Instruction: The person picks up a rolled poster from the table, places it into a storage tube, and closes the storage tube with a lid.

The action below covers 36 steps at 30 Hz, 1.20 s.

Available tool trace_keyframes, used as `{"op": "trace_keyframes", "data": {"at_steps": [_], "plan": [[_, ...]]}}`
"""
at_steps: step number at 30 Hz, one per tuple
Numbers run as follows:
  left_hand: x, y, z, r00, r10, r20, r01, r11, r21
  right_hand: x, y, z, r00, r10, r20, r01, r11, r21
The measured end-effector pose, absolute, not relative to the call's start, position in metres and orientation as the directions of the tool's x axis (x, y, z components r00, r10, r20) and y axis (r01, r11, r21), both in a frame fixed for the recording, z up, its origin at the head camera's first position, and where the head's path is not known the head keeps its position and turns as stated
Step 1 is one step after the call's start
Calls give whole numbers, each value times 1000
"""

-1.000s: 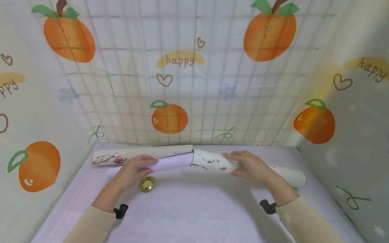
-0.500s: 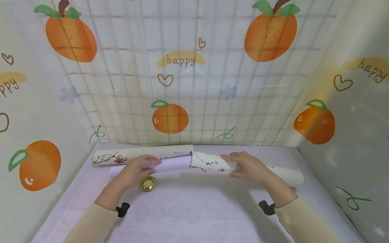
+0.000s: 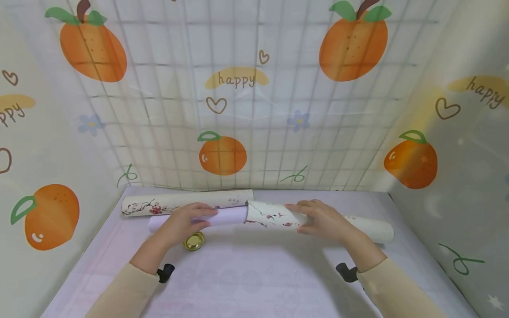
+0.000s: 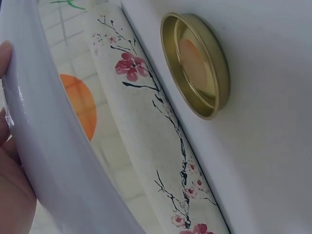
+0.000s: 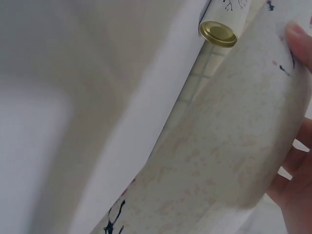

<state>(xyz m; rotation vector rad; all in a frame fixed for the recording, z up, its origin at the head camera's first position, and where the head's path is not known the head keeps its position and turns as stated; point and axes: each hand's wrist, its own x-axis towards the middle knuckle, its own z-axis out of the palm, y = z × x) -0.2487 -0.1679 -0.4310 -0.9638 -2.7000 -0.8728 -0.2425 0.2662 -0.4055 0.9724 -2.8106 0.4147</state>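
A pale lilac roll (image 3: 231, 216) lies in the grip of my left hand (image 3: 184, 224), fingers over its top and thumb at its near side. Its right end meets the open left end of a white tube printed with red blossoms (image 3: 266, 215) and appears to sit inside it. My right hand (image 3: 326, 221) holds that tube around its middle. In the left wrist view the lilac roll (image 4: 48, 122) passes across my fingers (image 4: 6, 57). The right wrist view has the white tube (image 5: 209, 141) with my thumb and fingers around it; the joint is out of sight there.
Behind the left hand lies a second blossom-printed tube (image 3: 159, 205), with a gold cap (image 5: 218, 34) at its end in the right wrist view. A loose gold lid (image 3: 193, 241) rests on the pale table (image 3: 254, 282), close to the left hand. Patterned curtains (image 3: 254, 110) stand around.
My left hand and the lilac roll have shifted right. The right hand and the white tube have moved slightly left, so less of the lilac roll shows between the hands.
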Motion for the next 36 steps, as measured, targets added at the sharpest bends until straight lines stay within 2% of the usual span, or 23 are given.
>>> {"op": "trace_keyframes", "data": {"at_steps": [12, 23, 29, 36], "plan": [[-251, -155, -428, -718, 601, 350, 695, 595, 405, -245, 259, -407, -749, -623, 224, -660, 729, -182], [-250, -140, -426, -705, 622, 341, 709, 618, 338, -245, 253, -409, -759, -620, 199, -651, 736, -185], [-248, -135, -423, -684, 641, 350, 730, 603, 322, -244, 251, -409, -761, -619, 195, -648, 736, -196], [-249, -131, -422, -639, 673, 371, 766, 601, 229, -245, 252, -411, -773, -607, 186, -634, 748, -196]]}}
